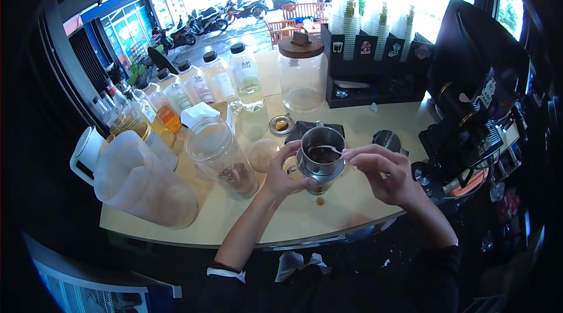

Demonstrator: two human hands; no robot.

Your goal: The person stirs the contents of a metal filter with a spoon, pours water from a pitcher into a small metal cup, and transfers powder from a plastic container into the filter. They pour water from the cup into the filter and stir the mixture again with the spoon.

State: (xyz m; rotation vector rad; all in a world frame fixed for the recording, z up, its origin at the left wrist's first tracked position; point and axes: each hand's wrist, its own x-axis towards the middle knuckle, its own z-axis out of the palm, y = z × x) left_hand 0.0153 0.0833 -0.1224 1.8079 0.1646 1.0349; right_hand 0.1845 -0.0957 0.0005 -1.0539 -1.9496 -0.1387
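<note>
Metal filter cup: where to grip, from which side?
Probably the metal filter cup by its round side wall, from the left, as the left hand wraps it. The top is open with dark contents and the spoon inside; the right hand holds that spoon on the right.

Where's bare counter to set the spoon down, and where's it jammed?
Free: the counter edge below the metal filter cup and the right hand holding the spoon; also between the big jug and the forearm of the left hand. Jammed: bottles and jars at left.
</note>
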